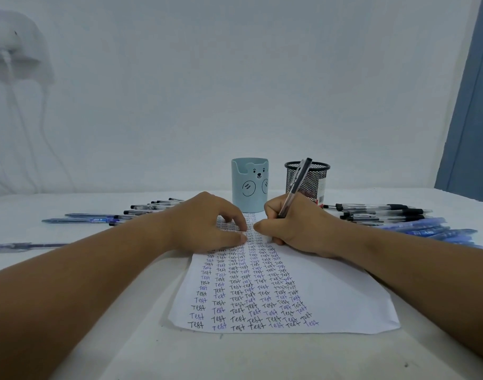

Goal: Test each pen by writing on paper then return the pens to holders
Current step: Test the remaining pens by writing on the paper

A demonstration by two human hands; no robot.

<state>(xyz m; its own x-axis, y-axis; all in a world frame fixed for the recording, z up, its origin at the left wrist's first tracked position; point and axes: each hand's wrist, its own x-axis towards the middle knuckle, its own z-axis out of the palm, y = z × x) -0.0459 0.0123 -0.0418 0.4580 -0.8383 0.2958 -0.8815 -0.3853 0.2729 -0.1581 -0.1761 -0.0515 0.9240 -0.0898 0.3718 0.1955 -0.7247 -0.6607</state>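
Right hand (295, 226) grips the pen (295, 187) — tip hidden — left hand (207, 223) steadies the paper (331, 292).

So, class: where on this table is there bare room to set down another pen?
Free: the table left of and below the paper, and at the near right. Crowded: pen piles flank both holders, left pile and right pile; hands cover the paper's top.

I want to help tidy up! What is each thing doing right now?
Right hand: grips a black pen, writing.
Left hand: rests on the paper.
Paper: flat, mostly filled with "Test".
Bear holder: upright, no pens showing.
Mesh holder: upright.
Other pens: lying on the table.
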